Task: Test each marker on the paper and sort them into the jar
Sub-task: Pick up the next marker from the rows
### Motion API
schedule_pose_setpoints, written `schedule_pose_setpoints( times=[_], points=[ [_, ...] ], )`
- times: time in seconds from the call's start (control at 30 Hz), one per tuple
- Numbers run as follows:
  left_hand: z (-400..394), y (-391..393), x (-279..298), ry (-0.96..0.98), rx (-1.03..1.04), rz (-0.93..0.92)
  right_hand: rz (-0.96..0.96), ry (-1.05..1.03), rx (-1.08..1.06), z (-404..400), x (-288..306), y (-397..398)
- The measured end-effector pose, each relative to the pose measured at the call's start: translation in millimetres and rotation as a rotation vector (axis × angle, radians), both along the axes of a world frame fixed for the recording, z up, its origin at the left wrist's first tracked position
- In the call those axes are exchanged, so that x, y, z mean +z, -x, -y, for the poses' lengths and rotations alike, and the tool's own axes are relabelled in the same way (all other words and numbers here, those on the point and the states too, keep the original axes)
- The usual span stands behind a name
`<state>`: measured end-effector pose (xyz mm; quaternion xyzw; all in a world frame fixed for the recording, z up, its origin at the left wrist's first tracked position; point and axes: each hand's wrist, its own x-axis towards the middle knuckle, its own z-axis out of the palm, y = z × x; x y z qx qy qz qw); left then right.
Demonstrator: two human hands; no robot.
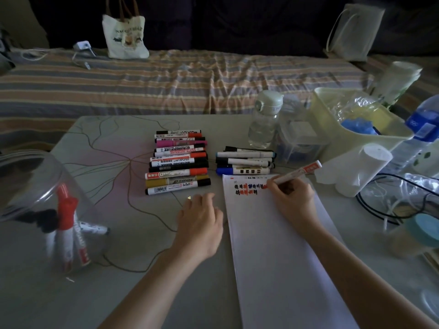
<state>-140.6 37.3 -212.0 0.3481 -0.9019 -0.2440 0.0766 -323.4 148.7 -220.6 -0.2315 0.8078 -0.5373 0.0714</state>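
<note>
My right hand [293, 198] grips a red and white marker [298, 173] with its tip down on the white paper [280, 245], beside rows of black, red and blue test marks near the sheet's top. My left hand [200, 219] rests on the table just left of the paper, fingers loosely curled; I cannot tell whether it holds anything. A stack of several markers [178, 162] lies beyond it, and a smaller pile [245, 161] lies above the paper. A clear jar [28, 186] at the left edge holds several markers, red and black ones among them.
A water bottle [264, 119], a clear plastic box [300, 136], a pale bin [351, 119] and white rolls [356, 169] crowd the right side. Black cables [384, 205] and a teal-lidded container [415, 233] lie at the far right. A striped bed [166, 81] lies beyond the table.
</note>
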Motion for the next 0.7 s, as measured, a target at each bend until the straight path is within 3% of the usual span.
schedule_pose_setpoints(
  times=[0.07, 0.13, 0.33, 0.53, 0.7],
  points=[
    [3, -1, 6, -0.202, 0.078, -0.160, 0.131, 0.033, -0.008, -1, 12, -1],
    [2, -6, 14, -0.286, 0.095, -0.215, 0.229, 0.091, 0.014, -2, 30, -4],
    [-16, -25, 31, -0.565, 0.185, -0.434, 0.351, 0.177, 0.122, -20, 87, -56],
    [-37, -43, 55, -1.037, 0.440, -0.696, 0.509, 0.194, 0.119, -44, 78, -117],
    [-47, -52, 57, -1.198, 0.528, -0.754, 0.503, 0.271, 0.112, -48, 86, -125]
  ],
)
